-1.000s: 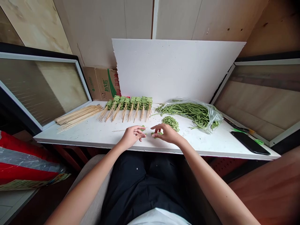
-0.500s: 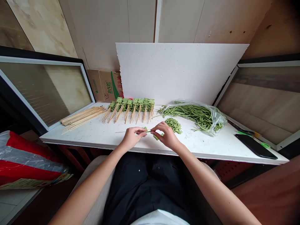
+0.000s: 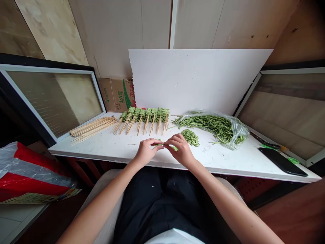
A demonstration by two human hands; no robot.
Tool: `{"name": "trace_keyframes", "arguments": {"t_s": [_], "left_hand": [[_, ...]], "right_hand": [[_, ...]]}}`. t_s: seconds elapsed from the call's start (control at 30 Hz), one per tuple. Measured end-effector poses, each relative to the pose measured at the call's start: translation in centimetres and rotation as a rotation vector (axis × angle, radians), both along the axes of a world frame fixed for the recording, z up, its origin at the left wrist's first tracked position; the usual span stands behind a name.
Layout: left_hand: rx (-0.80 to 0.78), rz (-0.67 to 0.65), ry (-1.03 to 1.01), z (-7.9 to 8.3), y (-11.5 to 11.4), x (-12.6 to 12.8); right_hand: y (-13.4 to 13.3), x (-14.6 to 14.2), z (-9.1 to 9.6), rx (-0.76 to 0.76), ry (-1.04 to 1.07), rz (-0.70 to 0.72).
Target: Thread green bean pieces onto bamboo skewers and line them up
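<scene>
My left hand [image 3: 146,149] is closed around a thin bamboo skewer [image 3: 132,144], whose bare end sticks out to the left above the table. Cut green bean pieces [image 3: 159,144] show at its fingertips, partly hidden by the fingers. Fingertip to fingertip with it, my right hand [image 3: 180,147] pinches at the right end of these pieces; its fingers cover most of what they grip. A few loose bean pieces [image 3: 174,148] lie under my right hand. Just beyond it is a pile of cut green beans [image 3: 190,137].
Finished bean skewers [image 3: 144,117] stand in rows at the back, left of a plastic bag of long beans [image 3: 210,123]. Bare skewers [image 3: 92,128] lie at left. A black phone [image 3: 283,162] and scissors [image 3: 265,140] are at right. A white board [image 3: 200,81] leans behind.
My hands have come closer together, and the gap between their fingertips has narrowed. The whole view has shifted slightly; the things on the table lie as before.
</scene>
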State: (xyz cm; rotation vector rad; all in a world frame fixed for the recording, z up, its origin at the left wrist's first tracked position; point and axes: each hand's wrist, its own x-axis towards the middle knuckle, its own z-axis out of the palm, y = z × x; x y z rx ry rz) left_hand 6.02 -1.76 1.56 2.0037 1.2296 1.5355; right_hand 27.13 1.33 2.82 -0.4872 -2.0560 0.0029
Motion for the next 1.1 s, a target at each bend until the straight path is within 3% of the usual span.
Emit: {"name": "trace_keyframes", "arguments": {"t_s": [0.57, 0.83, 1.1], "left_hand": [[0.043, -0.043, 0.091, 0.7, -0.8, 0.6], [-0.01, -0.083, -0.134, 1.3, -0.8, 0.5], [-0.087, -0.156, -0.224, 0.8, -0.3, 0.4]], "right_hand": [[-0.7, -0.1, -0.2, -0.016, 0.012, -0.069], [-1.7, -1.2, 0.1, -0.137, 0.232, -0.059], [-1.3, -0.7, 0.5, -0.245, 0.131, 0.032]]}}
